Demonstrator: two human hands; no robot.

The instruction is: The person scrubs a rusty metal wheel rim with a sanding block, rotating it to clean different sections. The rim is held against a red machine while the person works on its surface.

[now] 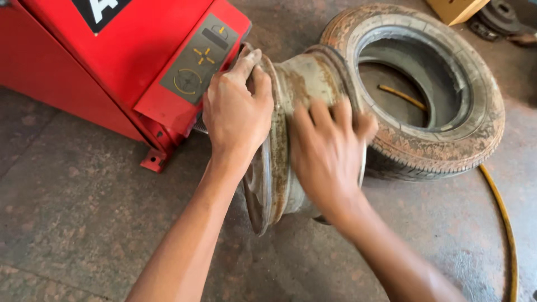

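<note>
A bare, rust-stained grey steel wheel rim (291,134) stands on edge on the floor, between a red machine and a worn tyre. The left hand (238,109) grips the rim's near flange at the top, its fingers (249,61) curled over the metal edge and clenched on it. The right hand (330,151) lies across the rim's barrel and far flange with its fingers (341,117) spread and pressed on the metal; it is blurred, so how firmly it grasps cannot be told.

Just behind the rim on the left stands the red sheet-metal machine cabinet (112,56), carrying a slanted grey control panel with yellow symbols (201,59); the left hand is just beside that panel. A small red foot bracket (154,161) holds the cabinet's corner to the floor. On the right, a dusty black rubber tyre with brown, caked sidewalls (442,95) lies flat, touching or nearly touching the rim's far side. A thin yellow hose (500,212) runs through the tyre's opening and curves away across the floor towards the lower right. At the top right sit the corner of a tan cardboard box (456,8) and a dark round metal part (500,17).

The floor (72,212) is rough, stained grey-brown concrete, lit brightly.
</note>
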